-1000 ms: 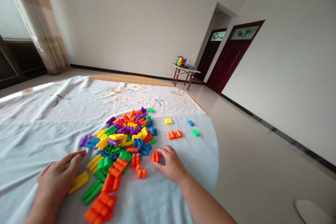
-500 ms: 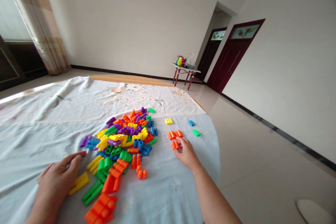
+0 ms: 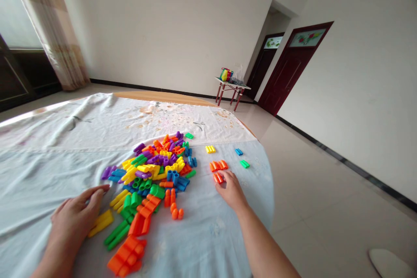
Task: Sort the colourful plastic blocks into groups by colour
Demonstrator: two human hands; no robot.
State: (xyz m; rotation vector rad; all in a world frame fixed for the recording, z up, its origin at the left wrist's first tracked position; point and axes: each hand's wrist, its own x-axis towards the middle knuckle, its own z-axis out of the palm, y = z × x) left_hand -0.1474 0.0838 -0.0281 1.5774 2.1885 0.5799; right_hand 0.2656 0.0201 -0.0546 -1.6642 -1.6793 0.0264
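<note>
My right hand [image 3: 232,189] has its thumb and fingertips closed on a small orange plastic block [image 3: 218,177] on the blue part of the cloth. Just beyond it lies a row of orange blocks [image 3: 218,165], side by side. My left hand [image 3: 76,213] rests on the cloth, fingers loosely stretched and apart, holding nothing. A yellow block [image 3: 101,223] lies beside it, partly hidden by the hand. Between the hands spreads a heap of tube-shaped blocks [image 3: 158,160] in purple, yellow, green, blue and orange. Larger orange blocks [image 3: 127,255] are at its near end.
Right of the heap lie a yellow block [image 3: 210,149], a blue block [image 3: 239,152] and a green block [image 3: 244,164]. The cloth [image 3: 208,243] has folds at left, and the table's rounded edge is at right. A small table [image 3: 233,83] with bags stands by the far wall.
The view has shifted slightly. The orange blocks beyond my right hand now sit more evenly in line. Both hands stay in nearly the same places.
</note>
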